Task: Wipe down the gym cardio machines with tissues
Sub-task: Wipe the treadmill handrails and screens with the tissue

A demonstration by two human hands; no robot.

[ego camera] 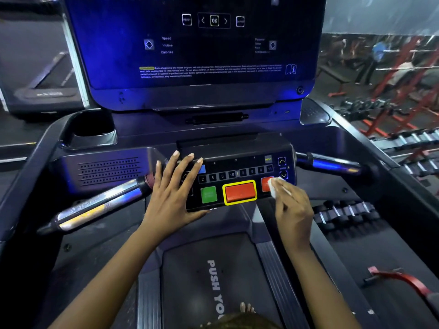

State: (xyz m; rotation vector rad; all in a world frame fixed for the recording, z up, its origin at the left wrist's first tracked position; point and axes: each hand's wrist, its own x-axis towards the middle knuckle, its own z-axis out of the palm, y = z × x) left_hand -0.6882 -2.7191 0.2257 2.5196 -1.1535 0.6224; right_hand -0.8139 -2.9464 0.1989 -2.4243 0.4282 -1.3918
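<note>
- Treadmill belt (215, 288): nearest the camera, lettered, running between the person's forearms. There is no tissue on it.
- Right hand (293, 217): the fingers are curled round a small wad of white tissue (276, 188), pinching it at the fingertips. The wad is pressed against the small red key (265, 184) at the right end of the control panel (237, 167).
- Left hand (171, 198): it lies flat with the fingers straight and spread, bearing on the left end of the same panel. It holds nothing and appears to serve as a brace.
- Green key (209, 194) and yellow-bordered red key (240, 192): they lie between the two hands and neither is touched.
- Left grip bar (95, 205) and right grip bar (332, 163): both project either side of the panel, and neither hand is on them.
- Display console (197, 43): it stands upright beyond the panel, out of contact.
- Second treadmill (45, 91): far left, unattended.
- Assessment: wiping is in progress on the key panel only. No mark separates cleaned from uncleaned surfaces, so completed work cannot be confirmed. The grip bars, the console and the other machine likely remain.
</note>
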